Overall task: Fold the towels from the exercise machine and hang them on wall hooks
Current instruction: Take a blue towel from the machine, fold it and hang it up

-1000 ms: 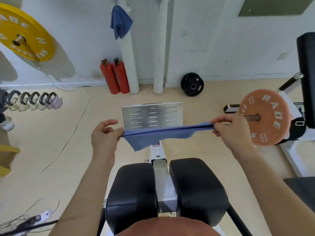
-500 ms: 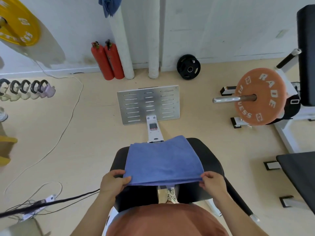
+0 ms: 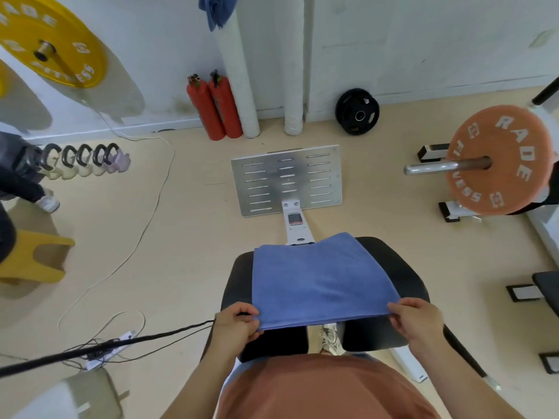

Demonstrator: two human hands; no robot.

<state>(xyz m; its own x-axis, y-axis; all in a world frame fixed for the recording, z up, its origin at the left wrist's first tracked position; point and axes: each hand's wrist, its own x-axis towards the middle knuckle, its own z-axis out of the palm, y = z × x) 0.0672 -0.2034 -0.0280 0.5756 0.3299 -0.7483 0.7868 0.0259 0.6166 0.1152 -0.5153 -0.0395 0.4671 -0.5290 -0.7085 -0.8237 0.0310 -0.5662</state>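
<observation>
Head view: blue towel [image 3: 317, 279] lies spread flat over the black padded seat [image 3: 393, 267] of the exercise machine, folded (looks doubled, layers hard to count). Left hand [image 3: 234, 323] pinches the near left corner, right hand [image 3: 416, 320] pinches the near right corner. Metal footplate [image 3: 287, 179] sits beyond the seat. Second blue towel [image 3: 216, 9] hangs on the far wall, above two red extinguishers [image 3: 214, 105]. Orange weight plate [image 3: 499, 160] on the right.
</observation>
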